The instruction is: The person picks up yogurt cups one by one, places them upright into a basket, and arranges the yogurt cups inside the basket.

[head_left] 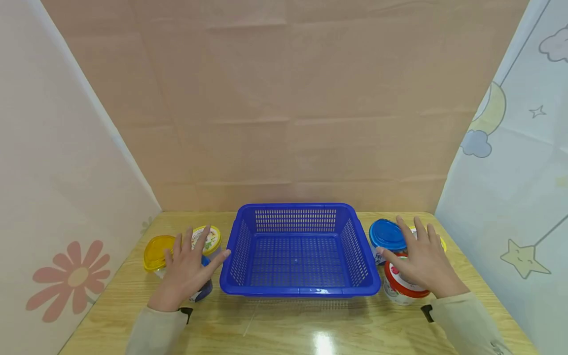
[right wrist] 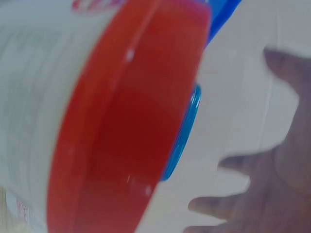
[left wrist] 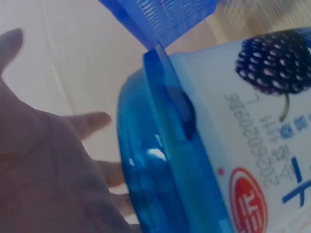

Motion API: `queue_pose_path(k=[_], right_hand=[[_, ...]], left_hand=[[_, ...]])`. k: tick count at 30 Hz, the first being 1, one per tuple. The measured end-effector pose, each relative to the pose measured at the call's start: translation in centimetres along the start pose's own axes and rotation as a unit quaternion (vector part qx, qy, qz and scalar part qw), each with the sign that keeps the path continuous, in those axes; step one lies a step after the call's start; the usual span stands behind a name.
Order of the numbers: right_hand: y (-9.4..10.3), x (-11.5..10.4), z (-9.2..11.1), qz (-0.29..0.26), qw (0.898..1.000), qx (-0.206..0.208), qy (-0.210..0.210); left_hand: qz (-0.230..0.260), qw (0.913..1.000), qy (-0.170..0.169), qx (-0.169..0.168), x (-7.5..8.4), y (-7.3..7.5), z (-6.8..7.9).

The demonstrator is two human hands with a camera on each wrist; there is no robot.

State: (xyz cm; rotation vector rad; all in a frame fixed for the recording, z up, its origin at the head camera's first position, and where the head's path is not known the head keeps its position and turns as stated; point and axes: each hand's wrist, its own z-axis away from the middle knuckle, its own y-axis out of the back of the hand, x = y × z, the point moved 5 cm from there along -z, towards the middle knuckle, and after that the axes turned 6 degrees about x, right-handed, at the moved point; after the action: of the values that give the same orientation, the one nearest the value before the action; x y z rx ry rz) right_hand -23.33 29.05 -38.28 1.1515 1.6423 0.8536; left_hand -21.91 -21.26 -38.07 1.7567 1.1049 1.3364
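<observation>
My left hand [head_left: 184,271] is spread above a group of lidded tubs on the left. Among these are a yellow-orange lidded tub [head_left: 159,252], a tub with a yellow-rimmed printed lid [head_left: 215,237] and a blue-lidded tub [left wrist: 165,145] with a blackberry picture, partly hidden under the hand. On the right, my right hand [head_left: 428,264] hovers with fingers spread over a red-lidded tub [head_left: 401,291]. A blue-lidded tub [head_left: 387,234] stands behind it, and a yellow-rimmed tub [head_left: 443,244] is mostly covered by the fingers. Neither hand grips anything.
Between the two groups sits a blue plastic basket [head_left: 295,291] with slotted walls and nothing inside. The wooden table [head_left: 284,328] ends at a tan backdrop [head_left: 288,108]. Patterned white panels [head_left: 523,197] flank both sides.
</observation>
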Motion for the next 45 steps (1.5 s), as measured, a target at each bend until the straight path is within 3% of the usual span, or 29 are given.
queue_pose_path(k=[4, 8, 13, 17, 22, 28, 38, 45], right_hand=[[0.7, -1.2, 0.4, -0.028, 0.997, 0.071, 0.023], [1.4, -3.3, 1.2, -0.076, 0.986, 0.14, 0.056], [1.4, -5.4, 2.0, -0.094, 0.981, 0.147, 0.09], [0.9, -6.2, 2.4, -0.092, 0.985, 0.117, 0.084], [-0.4, -6.4, 2.6, -0.104, 0.992, 0.051, 0.044], [-1.7, -6.3, 2.9, -0.134, 0.991, -0.017, 0.002], [-3.0, -5.7, 2.9, -0.125, 0.992, -0.034, 0.007], [-3.5, -5.5, 2.9, -0.141, 0.989, -0.036, 0.007]], left_hand=[[-0.008, 0.9992, -0.015, 0.037, -0.3, 0.5, 0.3], [-0.024, 0.9958, -0.006, 0.088, -1.0, 1.5, 1.2], [-0.05, 0.9899, 0.034, 0.128, -2.0, 3.0, 2.7], [-0.065, 0.9908, 0.056, 0.104, -2.8, 3.5, 3.5], [-0.073, 0.9936, 0.071, 0.048, -3.7, 3.5, 4.3], [-0.051, 0.9935, 0.101, -0.008, -5.1, 2.8, 4.8], [-0.022, 0.9912, 0.123, -0.044, -6.1, 1.7, 4.7], [-0.01, 0.9922, 0.114, -0.05, -6.2, 1.3, 4.6]])
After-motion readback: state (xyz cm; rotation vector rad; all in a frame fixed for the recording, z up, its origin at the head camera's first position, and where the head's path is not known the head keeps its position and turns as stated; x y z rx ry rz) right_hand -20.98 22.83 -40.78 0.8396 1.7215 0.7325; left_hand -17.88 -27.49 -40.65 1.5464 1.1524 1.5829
